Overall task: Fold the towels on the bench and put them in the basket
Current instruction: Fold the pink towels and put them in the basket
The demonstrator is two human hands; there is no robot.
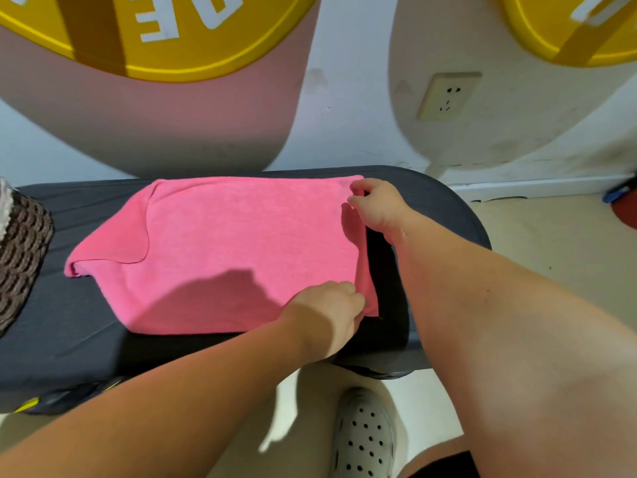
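Left hand (331,312) is gripping the near right corner of the pink towel (224,250), its fingers curling onto the edge; the towel is lying spread across the dark bench (69,322), its left end lying doubled over in a loose flap; a brown woven basket (20,250) is sitting at the bench's left end, apart from the towel; farther back, the right hand (375,205) is pinching the towel's far right corner between thumb and fingers.

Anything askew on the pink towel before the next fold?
Yes. The pink towel is uneven at its left end: a flap lies folded over at a slant, and a bunched corner sticks out toward the basket.
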